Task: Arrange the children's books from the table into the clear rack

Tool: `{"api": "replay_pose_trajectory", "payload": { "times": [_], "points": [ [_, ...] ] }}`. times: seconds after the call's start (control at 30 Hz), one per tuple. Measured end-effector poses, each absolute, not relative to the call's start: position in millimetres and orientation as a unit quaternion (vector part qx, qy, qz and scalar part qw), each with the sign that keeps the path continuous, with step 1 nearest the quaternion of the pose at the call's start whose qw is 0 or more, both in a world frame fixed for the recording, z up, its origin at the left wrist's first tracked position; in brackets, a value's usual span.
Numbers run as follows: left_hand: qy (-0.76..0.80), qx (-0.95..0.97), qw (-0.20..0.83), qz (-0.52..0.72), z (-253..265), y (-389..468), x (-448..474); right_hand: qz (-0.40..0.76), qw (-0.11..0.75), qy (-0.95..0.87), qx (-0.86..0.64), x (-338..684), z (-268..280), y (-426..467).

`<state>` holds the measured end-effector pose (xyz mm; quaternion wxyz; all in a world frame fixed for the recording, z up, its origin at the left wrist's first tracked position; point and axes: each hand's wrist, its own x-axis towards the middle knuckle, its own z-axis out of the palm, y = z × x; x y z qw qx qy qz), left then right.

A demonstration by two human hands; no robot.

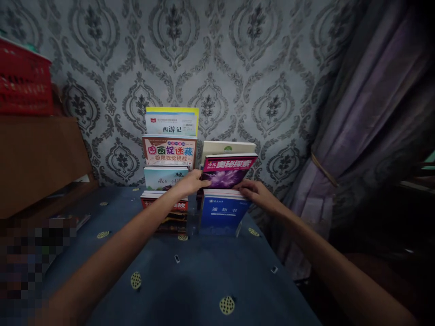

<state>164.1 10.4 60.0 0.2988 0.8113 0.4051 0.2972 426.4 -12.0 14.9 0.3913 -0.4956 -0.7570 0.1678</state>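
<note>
Head view: a paperback book with a magenta and purple cover [227, 173] is held in the right-hand column of standing books, between a cream book with a green emblem [227, 147] behind it and a blue book with white lettering [224, 215] in front. Its left edge is gripped by the left hand [194, 182], whose thumb is laid on the front cover; the other fingers are partly hidden. Its lower right corner is met by the fingers of the right hand [253, 190], which are bent just above the top of the blue book; whether they are clamped or only resting cannot be told. The purple-covered book is set at a slight slant to the blue one. In the left-hand column, a white book [158, 120] is backed by a bright yellow one [173, 109], and in front of these are ranged a brown and pink book with multicoloured characters [170, 151], a pale teal book [156, 177] and a red and black book [175, 219], partly covered by the left forearm. Both columns are stood on a dark blue cloth printed with yellow pineapples [190, 285], before grey damask-patterned wallpaper [231, 54]. At far left, a red plastic basket [27, 79] is seen; at right, a greyish-purple curtain [353, 136] is gathered by a tie.
</note>
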Motion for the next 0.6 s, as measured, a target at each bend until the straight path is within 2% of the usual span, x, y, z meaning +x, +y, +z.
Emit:
{"api": "replay_pose_trajectory", "payload": {
  "times": [0.13, 0.27, 0.47, 0.6],
  "points": [
    [0.48, 0.845, 0.151, 0.182, 65, 4, 166, 0.171, 0.386, -0.754, -0.503, 427, 16, -12],
    [0.496, 0.842, 0.124, 0.172, 66, 1, 166, 0.157, 0.391, -0.751, -0.509, 426, 17, -14],
    [0.508, 0.84, 0.031, 0.19, 68, -11, 163, 0.109, 0.389, -0.753, -0.519, 422, 24, -23],
    [0.507, 0.843, 0.047, 0.173, 70, -14, 165, 0.042, 0.424, -0.739, -0.522, 420, 24, -25]
  ]
}}
